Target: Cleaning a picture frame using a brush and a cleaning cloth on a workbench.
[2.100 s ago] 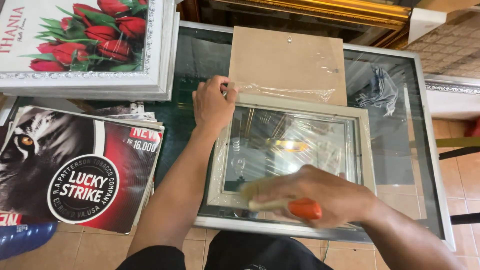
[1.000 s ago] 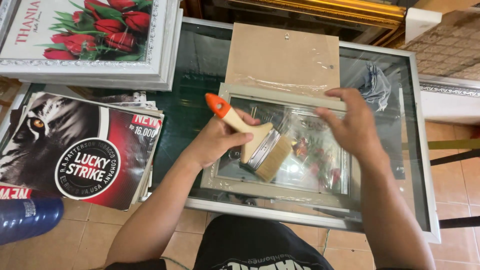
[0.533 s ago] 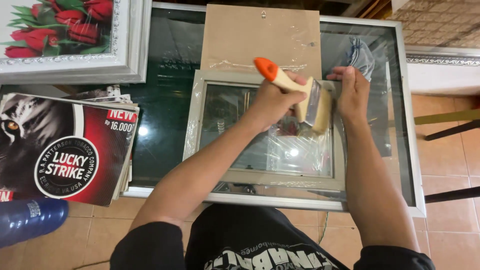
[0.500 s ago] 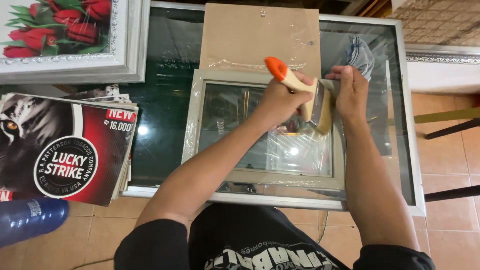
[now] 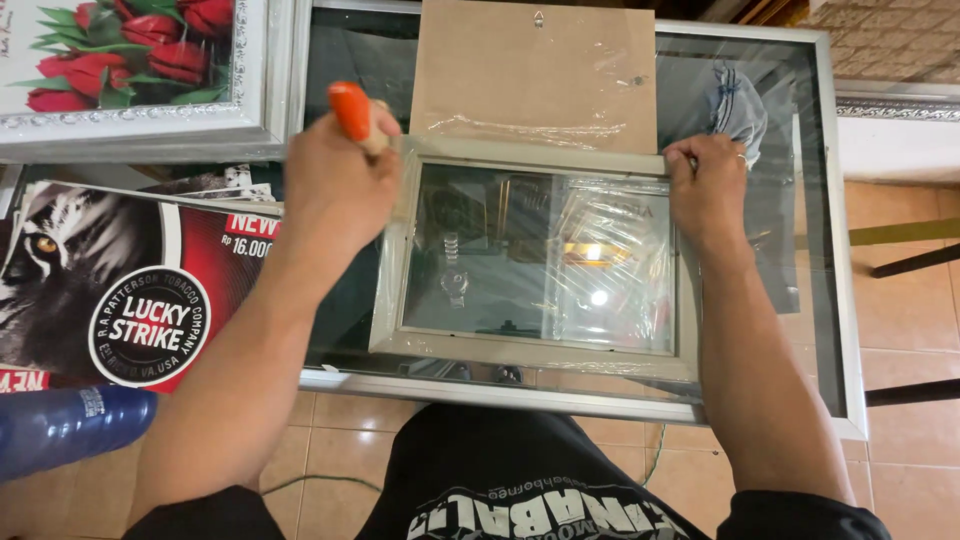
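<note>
Brush with orange-tipped handle [image 5: 352,110], clenched in left hand [image 5: 335,190], now swept from frame's 2 o'clock corner to its 10 o'clock; right hand [image 5: 708,190] still pinching 2 o'clock corner of film-wrapped frame [image 5: 540,262] on glass table [image 5: 830,250]; pane pass seemingly complete.

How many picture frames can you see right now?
2: a grey frame on the glass table under both hands, and a white tulip-picture frame at top left. Others may lie out of view.

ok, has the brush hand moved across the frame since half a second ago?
Yes. The left hand with the brush went from the picture frame's far right corner, beside the right hand, to its far left corner.
</note>
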